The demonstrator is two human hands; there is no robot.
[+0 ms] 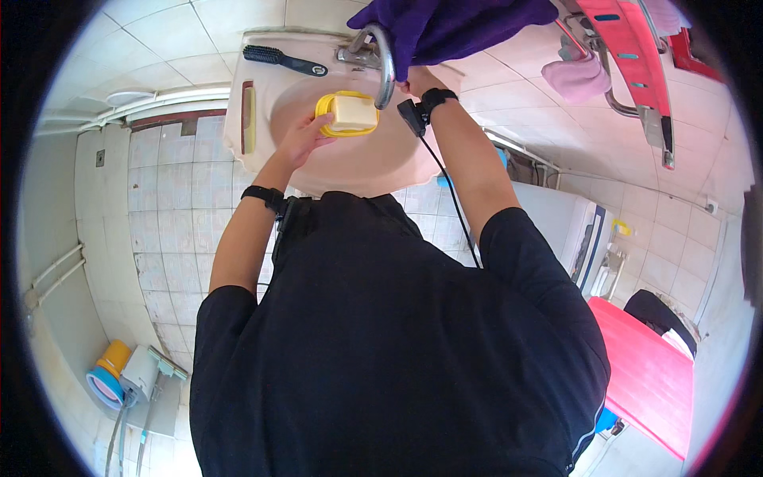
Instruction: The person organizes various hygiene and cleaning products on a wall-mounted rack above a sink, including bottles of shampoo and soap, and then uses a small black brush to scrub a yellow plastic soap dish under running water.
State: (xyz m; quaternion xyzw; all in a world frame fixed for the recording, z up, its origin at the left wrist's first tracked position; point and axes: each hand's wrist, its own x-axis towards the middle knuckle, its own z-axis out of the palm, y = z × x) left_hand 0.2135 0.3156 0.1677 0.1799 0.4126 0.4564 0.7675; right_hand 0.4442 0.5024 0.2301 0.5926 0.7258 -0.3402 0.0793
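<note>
My left hand grips a yellow soap dish by its left end, with the thumb on top. In the dish lies a pale cream bar of soap. The dish is held over the basin of a pinkish washbasin, just left of the curved metal faucet. Right of the faucet, my right hand is closed at the lower edge of a hanging purple towel. The towel covers part of its fingers. Each wrist wears a black strap.
A black hairbrush lies on the basin's back ledge, and a comb lies on its left rim. Upper right, a pink rack projects from the wall near a pink cloth. A black cable hangs from the right wrist.
</note>
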